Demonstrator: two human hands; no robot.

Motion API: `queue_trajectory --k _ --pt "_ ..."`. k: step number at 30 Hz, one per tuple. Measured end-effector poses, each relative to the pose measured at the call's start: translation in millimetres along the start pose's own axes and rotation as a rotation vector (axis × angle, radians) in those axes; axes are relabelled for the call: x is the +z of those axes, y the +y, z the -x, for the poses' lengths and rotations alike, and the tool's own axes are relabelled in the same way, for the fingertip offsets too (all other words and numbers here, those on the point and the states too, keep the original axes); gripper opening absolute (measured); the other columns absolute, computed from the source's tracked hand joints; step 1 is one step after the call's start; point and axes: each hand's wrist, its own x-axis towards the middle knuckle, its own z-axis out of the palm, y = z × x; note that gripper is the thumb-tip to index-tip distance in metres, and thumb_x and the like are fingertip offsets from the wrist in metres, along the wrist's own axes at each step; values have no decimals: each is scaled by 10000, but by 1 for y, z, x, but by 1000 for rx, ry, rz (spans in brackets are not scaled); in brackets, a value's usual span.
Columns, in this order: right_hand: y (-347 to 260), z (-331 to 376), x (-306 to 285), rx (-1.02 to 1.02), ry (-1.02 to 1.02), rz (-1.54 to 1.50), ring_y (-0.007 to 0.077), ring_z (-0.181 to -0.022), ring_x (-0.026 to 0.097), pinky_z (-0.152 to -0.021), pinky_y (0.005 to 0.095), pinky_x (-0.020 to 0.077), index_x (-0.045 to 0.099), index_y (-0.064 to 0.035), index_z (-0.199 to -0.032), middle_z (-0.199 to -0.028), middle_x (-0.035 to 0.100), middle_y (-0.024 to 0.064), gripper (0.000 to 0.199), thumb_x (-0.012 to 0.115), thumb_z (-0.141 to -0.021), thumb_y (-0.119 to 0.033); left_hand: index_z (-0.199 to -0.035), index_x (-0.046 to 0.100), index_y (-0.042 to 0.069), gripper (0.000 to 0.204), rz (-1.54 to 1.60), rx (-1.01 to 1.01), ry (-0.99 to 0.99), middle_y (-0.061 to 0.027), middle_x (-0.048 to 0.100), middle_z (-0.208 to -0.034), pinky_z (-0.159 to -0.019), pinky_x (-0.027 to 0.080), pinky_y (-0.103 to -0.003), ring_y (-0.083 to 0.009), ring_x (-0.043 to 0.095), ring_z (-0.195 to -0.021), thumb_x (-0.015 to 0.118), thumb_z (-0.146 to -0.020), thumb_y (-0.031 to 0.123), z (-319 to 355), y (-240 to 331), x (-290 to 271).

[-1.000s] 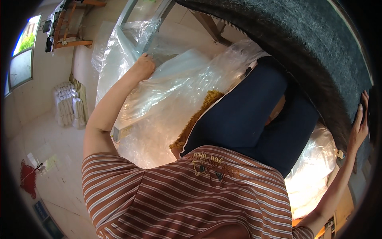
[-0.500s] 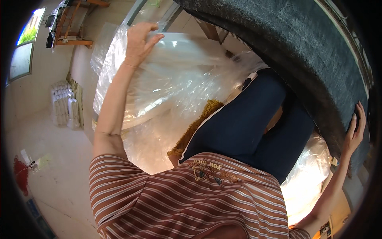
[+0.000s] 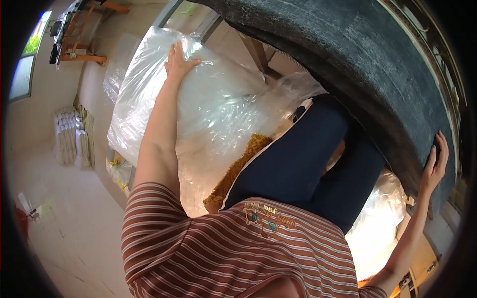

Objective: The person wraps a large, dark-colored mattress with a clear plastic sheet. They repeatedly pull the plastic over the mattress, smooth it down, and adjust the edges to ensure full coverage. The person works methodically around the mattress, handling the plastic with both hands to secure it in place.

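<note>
Clear, crinkled plastic sheeting (image 3: 213, 94) lies heaped at my left, over what looks like a frame. My left hand (image 3: 179, 63) rests on its far part, fingers spread and palm down. To the right, my right hand (image 3: 435, 166) lies on the edge of a worktop covered in dark blue-grey fabric (image 3: 367, 59), fingers stretched out along it. Below the worktop's near edge hangs dark cloth with a zip-like toothed strip (image 3: 293, 58). I am seated on a mustard-brown shaggy cover (image 3: 238, 169), my legs reaching under the worktop.
More shiny plastic (image 3: 377, 218) is piled at my right side. Against the left wall stand wrapped white bundles (image 3: 72, 136), near a window (image 3: 24, 74). A wooden rack (image 3: 82, 57) is at the far left, and metal bars (image 3: 208, 27) rise behind the sheeting.
My left hand has gone from curled fingers at the sheeting's far edge to lying spread on top of it, nearer to me. My right hand stays on the worktop edge.
</note>
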Motion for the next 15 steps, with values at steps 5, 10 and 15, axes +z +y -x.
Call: queue_trajectory --k 5,10,15 --pt "-28 2 -5 127 116 20 246 -1145 543 -977 327 413 604 -83 -1178 -1230 587 101 281 537 -909 -130 -1433 288 53 1034 350 184 225 -187 313 -1469 -1073 281 -470 -379 324 -1327 831 -603 343 -25 -30 65" --pt "-16 62 -3 -28 436 7 294 -924 567 -809 393 438 620 -94 -1045 -1024 611 97 279 645 -768 -103 -1429 249 -19 1107 31 173 241 -237 308 -1449 -1102 262 -437 -385 313 -1329 724 -666 628 -47 -76 68" --pt "-20 240 31 424 195 -68 293 -907 550 -783 377 447 624 -96 -990 -1002 577 95 227 640 -767 -133 -1324 424 -39 592 347 548 605 -233 462 -1327 -1035 360 -416 -368 459 -1214 565 -921 372 75 120 -70"
